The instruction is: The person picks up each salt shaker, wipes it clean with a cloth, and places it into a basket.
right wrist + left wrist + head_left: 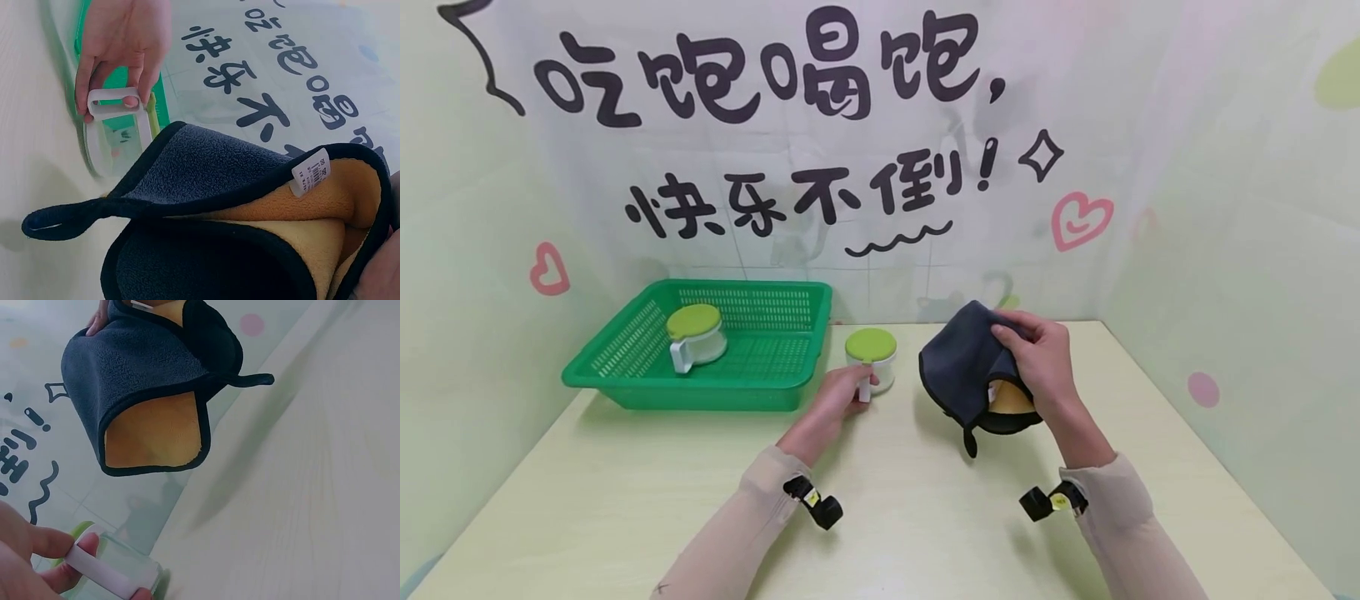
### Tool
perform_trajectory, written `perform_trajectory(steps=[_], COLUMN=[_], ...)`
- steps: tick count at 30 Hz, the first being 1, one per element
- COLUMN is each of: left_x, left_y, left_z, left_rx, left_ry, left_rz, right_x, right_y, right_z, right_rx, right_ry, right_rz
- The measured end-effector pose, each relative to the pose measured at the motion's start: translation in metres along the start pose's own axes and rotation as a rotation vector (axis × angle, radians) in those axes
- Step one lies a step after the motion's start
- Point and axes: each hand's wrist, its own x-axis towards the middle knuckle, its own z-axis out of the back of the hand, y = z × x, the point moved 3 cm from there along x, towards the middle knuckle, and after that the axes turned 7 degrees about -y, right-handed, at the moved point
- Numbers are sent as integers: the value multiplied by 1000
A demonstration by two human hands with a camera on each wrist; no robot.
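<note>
My left hand (837, 400) grips the white handle of a clear jar (883, 372) with a green lid, which stands on the table right of the basket. In the right wrist view the fingers of that hand curl through the handle (115, 103). Up off the table, my right hand (1043, 354) pinches a folded cloth (958, 362), dark grey-blue outside and orange inside, with black edging. A hanging loop (56, 224) dangles from one corner of the cloth, and a white label (310, 173) shows on its orange side.
On the left of the table (917, 517) stands a green plastic basket (700, 398) with slotted walls. Inside it sits a second jar (703, 343) with a green lid and white handle. A printed backdrop (760, 150) rises behind the table, and plain walls flank both sides.
</note>
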Motion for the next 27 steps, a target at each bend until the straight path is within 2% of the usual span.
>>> perform_trajectory(steps=[9, 17, 21, 27], left_x=[-13, -31, -42, -60], left_y=[-18, -42, -52, -64], left_z=[3, 5, 2, -5], left_rx=[-38, -4, -5, 1], left_ry=[55, 132, 167, 247], left_rz=[-61, -117, -140, -199], right_x=[1, 0, -5, -14], right_y=[-3, -2, 2, 10], right_z=[1, -1, -5, -17], right_rx=[-6, -22, -53, -109], right_ry=[-20, -20, -10, 15], right_rz=[12, 28, 77, 199])
